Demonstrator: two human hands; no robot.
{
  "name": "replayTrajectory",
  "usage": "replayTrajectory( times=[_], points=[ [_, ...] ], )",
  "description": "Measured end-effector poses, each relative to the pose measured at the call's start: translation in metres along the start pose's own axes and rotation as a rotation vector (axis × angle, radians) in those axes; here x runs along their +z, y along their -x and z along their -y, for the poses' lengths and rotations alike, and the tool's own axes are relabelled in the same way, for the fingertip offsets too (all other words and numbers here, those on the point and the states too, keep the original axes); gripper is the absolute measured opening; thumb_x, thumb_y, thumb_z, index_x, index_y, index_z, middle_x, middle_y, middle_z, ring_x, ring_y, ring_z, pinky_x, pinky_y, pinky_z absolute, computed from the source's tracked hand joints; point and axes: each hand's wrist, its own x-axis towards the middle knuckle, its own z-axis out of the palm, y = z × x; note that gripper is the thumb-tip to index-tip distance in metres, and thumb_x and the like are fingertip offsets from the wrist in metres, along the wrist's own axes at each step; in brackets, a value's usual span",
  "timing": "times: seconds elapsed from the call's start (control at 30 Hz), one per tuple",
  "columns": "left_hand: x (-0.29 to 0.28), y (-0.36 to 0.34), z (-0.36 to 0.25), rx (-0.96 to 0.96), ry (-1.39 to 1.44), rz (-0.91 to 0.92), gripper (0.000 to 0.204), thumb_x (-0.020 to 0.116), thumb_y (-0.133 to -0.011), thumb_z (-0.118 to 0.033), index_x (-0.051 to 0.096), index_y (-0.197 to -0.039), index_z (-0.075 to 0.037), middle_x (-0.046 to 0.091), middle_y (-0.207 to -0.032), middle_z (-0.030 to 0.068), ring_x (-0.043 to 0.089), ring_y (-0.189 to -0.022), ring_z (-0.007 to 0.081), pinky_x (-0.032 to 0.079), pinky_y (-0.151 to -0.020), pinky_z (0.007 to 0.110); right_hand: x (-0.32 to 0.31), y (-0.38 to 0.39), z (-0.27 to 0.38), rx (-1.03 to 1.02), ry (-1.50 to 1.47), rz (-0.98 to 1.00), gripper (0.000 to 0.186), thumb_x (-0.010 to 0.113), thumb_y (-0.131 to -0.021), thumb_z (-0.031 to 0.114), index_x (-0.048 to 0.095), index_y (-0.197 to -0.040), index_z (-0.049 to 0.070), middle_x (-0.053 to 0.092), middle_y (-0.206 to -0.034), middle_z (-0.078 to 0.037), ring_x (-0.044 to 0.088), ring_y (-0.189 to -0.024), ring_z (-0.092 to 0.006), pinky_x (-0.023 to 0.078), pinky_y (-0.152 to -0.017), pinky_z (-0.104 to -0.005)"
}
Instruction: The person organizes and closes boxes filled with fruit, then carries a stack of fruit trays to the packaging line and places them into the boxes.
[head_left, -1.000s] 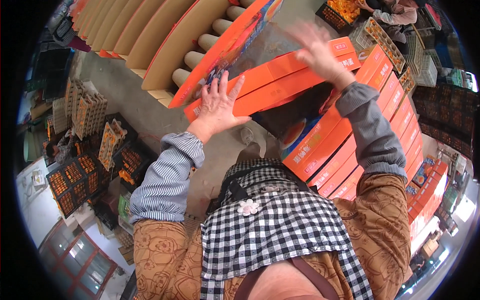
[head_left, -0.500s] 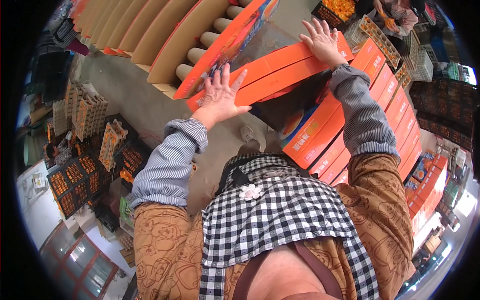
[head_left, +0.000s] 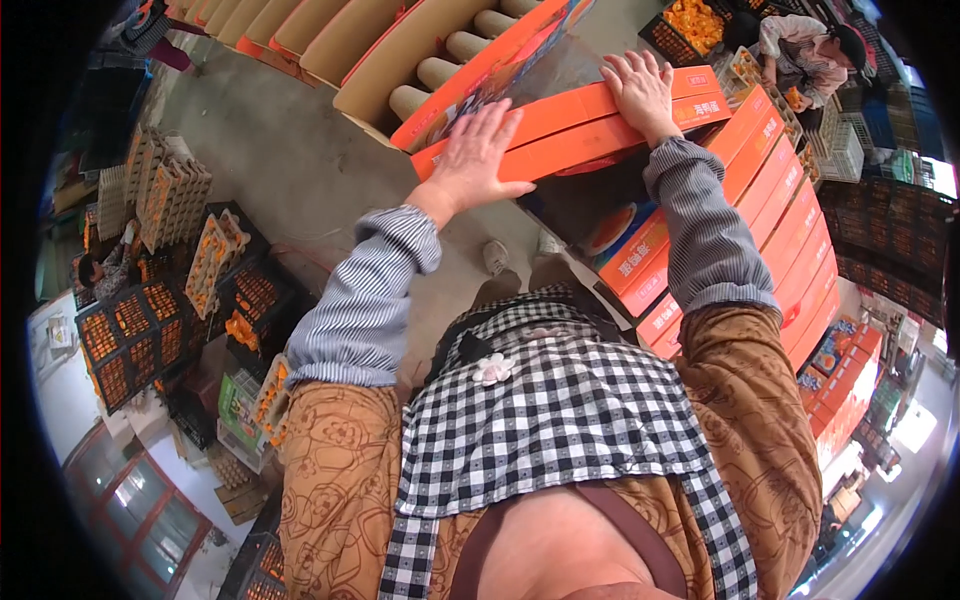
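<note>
Two long orange cardboard layers (head_left: 575, 118), divided by a dark seam, lie across in front of me; I cannot tell whether they are one box or two. My left hand (head_left: 468, 165) rests flat against their left end, thumb stretched out. On the top edge toward the right end lies my right hand (head_left: 642, 95), its fingers extended. Just beyond my left hand stands an upright orange printed panel (head_left: 500, 62), with a row of grey rounded shapes (head_left: 437, 72) behind it. A leaning row of orange boxes (head_left: 765, 210) with pale lettering is close by my right forearm.
Brown open cartons (head_left: 315, 40) line the far left. Black crates (head_left: 130, 345) of orange round items and egg trays (head_left: 170, 205) stand at left. A seated person (head_left: 795, 60) works at far right, near a crate (head_left: 695, 25) of orange items. More orange boxes (head_left: 845, 385) stand at right.
My left hand and the left end of the orange layers have shifted right and slightly farther away. My left fingers have come closer together. The whole view has turned a little.
</note>
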Motion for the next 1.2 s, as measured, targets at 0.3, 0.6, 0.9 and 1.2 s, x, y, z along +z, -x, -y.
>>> replayTrajectory(
  times=[0.3,0.6,0.9,1.2],
  points=[
    [-0.024,0.055,0.016,-0.087,-0.131,0.124,0.118,0.092,-0.063,-0.046,0.037,-0.164,-0.021,0.034,-0.162,0.0189,0.041,-0.140,0.0406,0.033,-0.116,0.057,-0.027,-0.005,0.009,-0.067,0.168,0.286,0.048,0.047,-0.106,0.053,0.062,-0.143,0.025,0.053,-0.154,-0.008,0.033,-0.152,-0.0388,0.016,-0.121,-0.0705],
    [-0.025,0.050,0.015,-0.038,-0.142,0.064,0.102,0.091,-0.060,-0.043,0.055,-0.154,-0.026,0.039,-0.157,0.0211,0.047,-0.130,0.0397,0.036,-0.110,0.056,-0.029,-0.009,0.070,0.062,-0.155,0.212,0.042,0.049,-0.106,0.047,0.078,-0.117,0.019,0.066,-0.131,-0.014,0.048,-0.138,-0.0380,0.019,-0.121,-0.0692],
    [0.036,-0.007,-0.128,-0.058,0.077,0.037,0.077,0.073,-0.083,-0.053,0.060,-0.150,-0.018,0.042,-0.153,0.0282,0.052,-0.124,0.0400,0.042,-0.103,0.051,-0.007,0.001,-0.063,0.053,0.118,0.156,0.043,0.046,-0.107,0.051,0.070,-0.134,0.029,0.048,-0.159,-0.011,0.030,-0.155,-0.0351,0.019,-0.122,-0.0681],
    [0.062,-0.023,-0.144,0.055,0.232,0.077,0.054,0.070,-0.096,-0.033,0.062,-0.148,-0.021,0.042,-0.149,0.0284,0.057,-0.120,0.0373,0.051,-0.097,0.045,0.009,-0.018,-0.148,0.312,0.188,-0.165,0.052,0.048,-0.104,0.045,0.054,-0.152,0.025,0.044,-0.159,-0.024,0.036,-0.151,-0.0463,0.024,-0.123,-0.0636]
  ],
)
